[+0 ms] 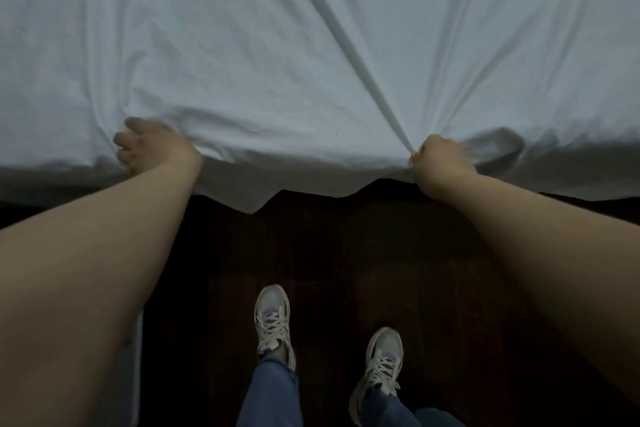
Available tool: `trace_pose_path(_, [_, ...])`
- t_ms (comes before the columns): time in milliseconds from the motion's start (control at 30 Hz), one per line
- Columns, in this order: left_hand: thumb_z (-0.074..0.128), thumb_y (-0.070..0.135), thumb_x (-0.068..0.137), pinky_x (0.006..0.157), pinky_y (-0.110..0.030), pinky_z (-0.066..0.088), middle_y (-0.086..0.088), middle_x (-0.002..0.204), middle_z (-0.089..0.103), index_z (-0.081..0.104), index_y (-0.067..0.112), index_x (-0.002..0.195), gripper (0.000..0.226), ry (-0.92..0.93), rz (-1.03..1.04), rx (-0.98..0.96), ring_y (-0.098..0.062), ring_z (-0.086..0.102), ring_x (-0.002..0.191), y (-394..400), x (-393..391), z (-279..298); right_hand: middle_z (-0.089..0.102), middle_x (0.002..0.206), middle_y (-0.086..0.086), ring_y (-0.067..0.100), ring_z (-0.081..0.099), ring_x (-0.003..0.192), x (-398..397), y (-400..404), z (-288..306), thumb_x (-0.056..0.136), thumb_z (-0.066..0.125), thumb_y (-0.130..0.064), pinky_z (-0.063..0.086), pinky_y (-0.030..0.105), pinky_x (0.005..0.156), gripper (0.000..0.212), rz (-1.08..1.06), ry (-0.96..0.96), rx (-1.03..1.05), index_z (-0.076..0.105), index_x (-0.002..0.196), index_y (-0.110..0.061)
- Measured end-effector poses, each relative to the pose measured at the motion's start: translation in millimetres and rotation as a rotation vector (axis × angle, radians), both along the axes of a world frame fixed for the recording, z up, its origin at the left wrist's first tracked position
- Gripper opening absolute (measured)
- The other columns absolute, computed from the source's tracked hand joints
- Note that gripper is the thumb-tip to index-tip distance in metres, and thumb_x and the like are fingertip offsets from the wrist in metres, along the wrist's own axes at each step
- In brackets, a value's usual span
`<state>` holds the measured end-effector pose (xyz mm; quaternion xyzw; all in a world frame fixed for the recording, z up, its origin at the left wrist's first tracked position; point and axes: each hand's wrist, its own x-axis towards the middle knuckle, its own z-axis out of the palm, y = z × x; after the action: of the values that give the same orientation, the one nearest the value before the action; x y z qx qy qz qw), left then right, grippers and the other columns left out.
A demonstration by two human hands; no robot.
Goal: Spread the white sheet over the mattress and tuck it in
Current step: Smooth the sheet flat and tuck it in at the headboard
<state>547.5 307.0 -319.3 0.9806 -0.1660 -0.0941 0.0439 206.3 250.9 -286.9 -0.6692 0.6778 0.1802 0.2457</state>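
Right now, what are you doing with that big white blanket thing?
A person is making a bed. The white sheet is spread over the mattress, and its near edge hangs loose over the side, not tucked in yet. The right hand grips a bunch of the sheet at the edge, with long folds running up from that fist. The left hand is at the edge too, blurred, so its hold is unclear. The person stands on a dark floor in sneakers.
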Motion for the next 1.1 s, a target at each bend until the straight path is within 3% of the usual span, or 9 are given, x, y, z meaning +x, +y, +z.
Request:
trace_pose_path(67, [0.032, 0.011, 0.099, 0.107, -0.042, 0.032, -0.017, 0.149, 0.027, 0.021, 0.006, 0.148, 0.050, 0.000, 0.080, -0.029, -0.037, 0.039, 0.130, -1.2, 9.6, -3.4, 0.048, 0.093, 0.013, 0.027, 0.046, 0.081, 2.0, 2.7, -3.0, 0.094, 0.046, -0.009, 0.038, 0.031, 0.071, 0.014, 0.104, 0.102, 0.101, 0.055, 0.100, -0.001])
trace_pose_path(167, [0.037, 0.007, 0.097, 0.105, -0.041, 0.035, -0.014, 0.147, 0.029, 0.033, 0.005, 0.140, 0.044, 0.047, 0.180, -0.022, -0.035, 0.044, 0.127, -0.2, 26.0, -3.8, 0.056, 0.110, 0.017, 0.031, 0.055, 0.092, 4.2, 5.6, -6.8, 0.093, 0.044, -0.010, 0.042, 0.032, 0.078, 0.023, 0.205, 0.172, 0.172, 0.060, 0.107, -0.002])
trace_pose_path(267, [0.045, 0.010, 0.096, 0.105, -0.042, 0.037, -0.019, 0.142, 0.038, 0.040, 0.002, 0.134, 0.040, 0.119, 0.010, 0.015, -0.037, 0.046, 0.127, 6.4, 36.1, -1.5, 0.055, 0.114, 0.017, 0.033, 0.057, 0.104, 3.8, 7.5, -12.5, 0.092, 0.047, -0.009, 0.045, 0.033, 0.085, 0.024, 0.204, 0.195, 0.130, 0.060, 0.111, -0.001])
trace_pose_path(400, [0.049, 0.008, 0.092, 0.101, -0.047, 0.041, -0.023, 0.134, 0.047, 0.049, -0.002, 0.126, 0.035, 0.078, -0.126, 0.114, -0.041, 0.050, 0.122, 38.6, 46.1, 4.4, 0.051, 0.101, 0.015, 0.029, 0.052, 0.087, 4.2, 10.4, -21.7, 0.091, 0.046, -0.009, 0.039, 0.030, 0.073, 0.025, 0.178, 0.207, 0.152, 0.059, 0.110, 0.000])
trace_pose_path(567, [0.047, 0.004, 0.091, 0.096, -0.048, 0.045, -0.024, 0.130, 0.053, 0.054, -0.005, 0.121, 0.032, 0.041, -0.111, 0.305, -0.042, 0.054, 0.118, 78.2, 62.6, 32.1, 0.054, 0.120, 0.018, 0.033, 0.056, 0.110, 18.3, 10.8, -3.4, 0.093, 0.043, -0.011, 0.043, 0.034, 0.089, 0.027, 0.173, 0.126, 0.134, 0.056, 0.113, 0.002])
trace_pose_path(667, [0.043, 0.006, 0.094, 0.099, -0.049, 0.041, -0.023, 0.135, 0.044, 0.044, -0.004, 0.130, 0.038, 0.012, -0.167, 0.321, -0.041, 0.047, 0.123, 68.5, 55.5, 51.0, 0.055, 0.119, 0.021, 0.036, 0.054, 0.109, 17.6, 9.0, 12.3, 0.096, 0.048, -0.016, 0.040, 0.032, 0.083, 0.025, 0.016, -0.020, 0.092, 0.051, 0.113, 0.002])
trace_pose_path(733, [0.042, 0.009, 0.095, 0.100, -0.048, 0.039, -0.022, 0.138, 0.037, 0.036, -0.001, 0.134, 0.041, 0.010, -0.271, 0.375, -0.041, 0.044, 0.125, 55.8, 38.8, 62.9, 0.054, 0.120, 0.022, 0.037, 0.054, 0.109, 2.0, 6.4, 31.0, 0.096, 0.051, -0.021, 0.040, 0.034, 0.081, 0.033, -0.136, -0.098, 0.073, 0.043, 0.121, -0.001])
trace_pose_path(900, [0.048, 0.014, 0.091, 0.101, -0.044, 0.040, -0.017, 0.137, 0.038, 0.042, 0.005, 0.132, 0.042, 0.185, -0.586, 0.534, -0.037, 0.042, 0.127, 2.6, -53.6, 91.1, 0.054, 0.126, 0.018, 0.033, 0.055, 0.109, -82.4, 6.9, 53.9, 0.094, 0.049, -0.008, 0.044, 0.034, 0.078, 0.040, -0.178, 0.096, 0.233, 0.042, 0.133, -0.005])
trace_pose_path(1100, [0.053, 0.044, 0.092, 0.098, -0.042, 0.043, -0.014, 0.135, 0.044, 0.042, 0.009, 0.134, 0.056, 0.367, -0.873, 0.335, -0.034, 0.046, 0.122, -87.9, -238.5, 93.6, 0.055, 0.126, 0.019, 0.030, 0.056, 0.090, -224.8, -38.1, 54.7, 0.097, 0.052, -0.027, 0.045, 0.034, 0.071, 0.048, -0.400, 0.055, 0.111, 0.039, 0.136, -0.002])
